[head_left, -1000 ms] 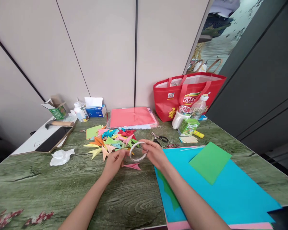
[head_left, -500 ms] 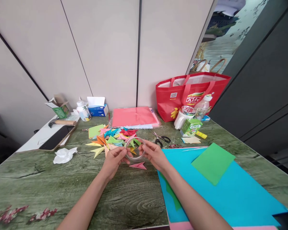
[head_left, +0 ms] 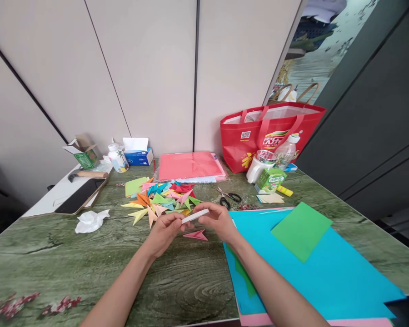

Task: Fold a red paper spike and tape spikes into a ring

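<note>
Between my two hands is a thin roll of tape (head_left: 195, 216), a whitish ring seen edge-on and slightly tilted. My left hand (head_left: 165, 231) pinches its left end. The fingers of my right hand (head_left: 220, 222) close on its right end. Just below the roll, a folded pink paper piece (head_left: 196, 235) lies on the table. Behind my left hand spreads a pile of folded paper pieces (head_left: 162, 199) in several colours. Black-handled scissors (head_left: 229, 196) lie beyond my right hand. My right forearm crosses a large blue sheet (head_left: 327, 277).
A green paper square (head_left: 302, 231) rests on the blue sheet. At the back stand a red bag (head_left: 236, 152), a white mug (head_left: 255, 170), a plastic bottle (head_left: 286, 152) and a tissue box (head_left: 139, 156). Crumpled tissue (head_left: 92, 221) and a phone (head_left: 80, 196) lie to the left.
The tape roll has turned from facing me as an open ring to lying edge-on. Both hands still hold it at about the same place.
</note>
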{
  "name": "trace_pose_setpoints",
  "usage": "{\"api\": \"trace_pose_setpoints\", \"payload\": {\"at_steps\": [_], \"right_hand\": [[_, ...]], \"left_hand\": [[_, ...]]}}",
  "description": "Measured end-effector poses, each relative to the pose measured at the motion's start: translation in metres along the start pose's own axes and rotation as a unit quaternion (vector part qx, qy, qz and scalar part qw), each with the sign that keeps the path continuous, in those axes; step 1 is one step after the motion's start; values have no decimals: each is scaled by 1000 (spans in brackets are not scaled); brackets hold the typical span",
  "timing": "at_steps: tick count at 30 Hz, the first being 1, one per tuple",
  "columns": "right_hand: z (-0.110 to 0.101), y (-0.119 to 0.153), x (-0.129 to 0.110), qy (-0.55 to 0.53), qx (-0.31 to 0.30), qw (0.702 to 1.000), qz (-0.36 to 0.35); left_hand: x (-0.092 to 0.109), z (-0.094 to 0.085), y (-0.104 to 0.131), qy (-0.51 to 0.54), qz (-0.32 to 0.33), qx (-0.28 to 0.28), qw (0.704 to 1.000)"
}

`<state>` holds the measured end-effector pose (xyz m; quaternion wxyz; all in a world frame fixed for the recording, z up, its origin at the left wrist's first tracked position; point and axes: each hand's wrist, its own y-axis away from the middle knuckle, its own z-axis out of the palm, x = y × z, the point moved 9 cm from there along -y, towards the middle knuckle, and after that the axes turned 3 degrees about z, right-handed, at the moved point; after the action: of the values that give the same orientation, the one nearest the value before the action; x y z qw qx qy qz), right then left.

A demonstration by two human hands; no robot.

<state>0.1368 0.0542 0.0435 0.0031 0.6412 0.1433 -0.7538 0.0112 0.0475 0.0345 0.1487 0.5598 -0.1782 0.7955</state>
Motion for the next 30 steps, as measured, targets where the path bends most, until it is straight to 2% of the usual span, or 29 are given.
{"api": "trace_pose_setpoints", "payload": {"at_steps": [6, 13, 21, 25, 30], "right_hand": [[-12, -1, 2, -15, 54, 998, -33], [9, 5, -22, 103, -19, 989, -108], [-1, 2, -7, -6, 20, 997, -71], [-4, 4, -15, 46, 42, 994, -86], [2, 6, -24, 123, 35, 984, -127]], "left_hand": [[6, 11, 1, 13, -4, -39, 999], [-7, 11, 1, -43, -6, -58, 997], [1, 13, 1, 4, 1, -65, 998], [1, 17, 2, -22, -18, -78, 997], [-3, 17, 2, -32, -28, -68, 997]]}}
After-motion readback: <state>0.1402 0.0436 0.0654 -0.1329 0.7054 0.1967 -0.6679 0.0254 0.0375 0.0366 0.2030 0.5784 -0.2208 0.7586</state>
